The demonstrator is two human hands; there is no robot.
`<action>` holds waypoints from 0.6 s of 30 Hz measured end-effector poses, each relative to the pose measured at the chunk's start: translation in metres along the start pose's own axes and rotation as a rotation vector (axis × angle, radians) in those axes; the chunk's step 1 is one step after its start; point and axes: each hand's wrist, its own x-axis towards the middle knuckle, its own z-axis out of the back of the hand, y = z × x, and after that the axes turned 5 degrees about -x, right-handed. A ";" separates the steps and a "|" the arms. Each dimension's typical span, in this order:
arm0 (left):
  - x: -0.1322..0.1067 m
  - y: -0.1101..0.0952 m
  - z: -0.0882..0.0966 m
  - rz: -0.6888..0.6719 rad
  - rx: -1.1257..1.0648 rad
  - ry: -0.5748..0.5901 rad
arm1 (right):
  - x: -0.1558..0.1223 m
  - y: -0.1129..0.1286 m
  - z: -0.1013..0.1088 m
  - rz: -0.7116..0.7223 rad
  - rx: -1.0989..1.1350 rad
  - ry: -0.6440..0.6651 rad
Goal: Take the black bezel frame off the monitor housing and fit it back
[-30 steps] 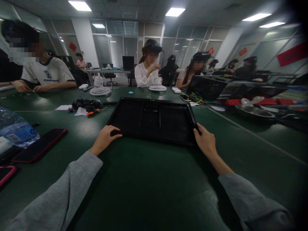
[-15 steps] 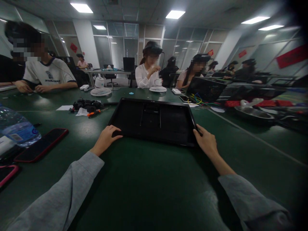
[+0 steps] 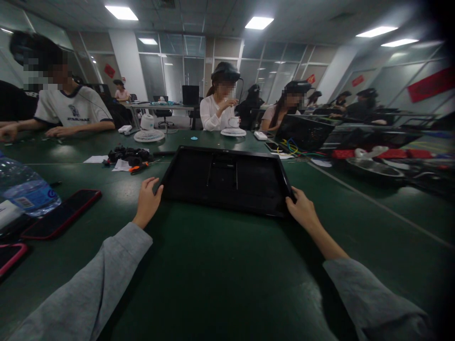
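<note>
A large black rectangular panel (image 3: 227,177), like the back of a monitor, lies flat on the green table (image 3: 220,270) in front of me. My left hand (image 3: 147,201) grips its near left corner, thumb against the edge. At the near right corner my right hand (image 3: 302,208) is closed on the panel's edge. Both sleeves are grey.
Left of me lie a red phone (image 3: 60,213), a pink phone (image 3: 9,258) and a water bottle (image 3: 23,187). Behind the panel are black parts with an orange tool (image 3: 130,158) and two small white fans (image 3: 148,132). Several people sit across the table.
My left hand slid from the panel's near edge out to its left corner. The panel's near edge sits slightly farther from me. My right hand stayed at the right corner.
</note>
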 end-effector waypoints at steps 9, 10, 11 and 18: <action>0.002 0.005 0.003 0.282 -0.099 0.154 | 0.002 -0.008 0.005 -0.016 -0.070 -0.011; 0.002 0.005 0.003 0.282 -0.102 0.155 | 0.003 -0.009 0.007 -0.029 -0.068 -0.011; 0.003 0.005 0.002 0.283 -0.103 0.155 | 0.004 -0.009 0.007 -0.040 -0.060 -0.008; 0.004 0.001 0.004 0.296 -0.006 0.186 | 0.010 -0.015 -0.001 -0.056 0.073 -0.020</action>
